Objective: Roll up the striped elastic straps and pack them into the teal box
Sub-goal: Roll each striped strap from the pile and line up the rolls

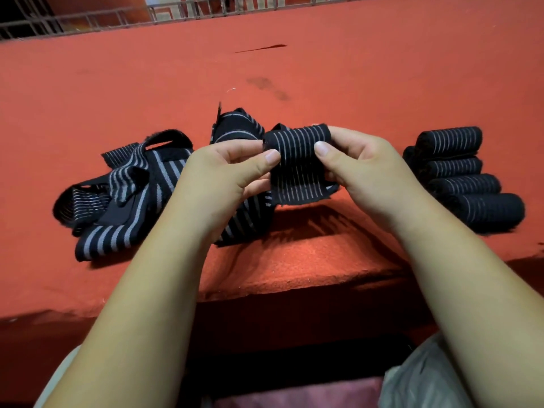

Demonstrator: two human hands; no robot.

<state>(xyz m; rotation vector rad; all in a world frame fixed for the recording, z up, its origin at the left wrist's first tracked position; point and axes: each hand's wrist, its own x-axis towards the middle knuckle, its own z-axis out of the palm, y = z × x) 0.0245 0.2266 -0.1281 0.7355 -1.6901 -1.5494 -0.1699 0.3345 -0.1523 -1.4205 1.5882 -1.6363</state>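
A black strap with thin white stripes (297, 163) is held above the red surface, its far end curled into a roll and its near end hanging loose. My left hand (223, 178) pinches its left edge between thumb and fingers. My right hand (362, 166) pinches its right edge, thumb on top. To the left lies a loose tangle of unrolled striped straps (123, 195). At the right, several rolled straps (462, 178) sit stacked side by side. No teal box is in view.
The red felt-covered surface (323, 83) stretches far back to a metal railing (117, 19). Its front edge (265, 293) drops off just below my forearms. A dark stain (268, 86) marks the cloth behind the straps.
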